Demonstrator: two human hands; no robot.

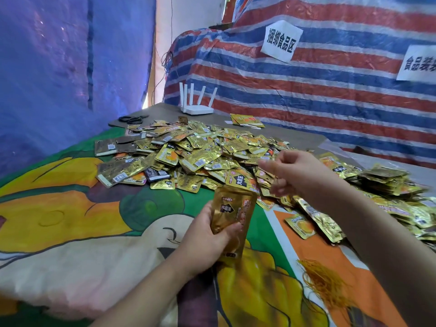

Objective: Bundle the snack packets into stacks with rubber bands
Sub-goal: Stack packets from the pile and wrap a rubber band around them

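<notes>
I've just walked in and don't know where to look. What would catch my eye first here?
First, the big heap of shiny gold snack packets across the middle of the cartoon-print cloth. In front of it, the left hand grips a gold packet stack, while the right hand hovers, blurred, over the heap. A tangle of yellow rubber bands lies at lower right.
</notes>
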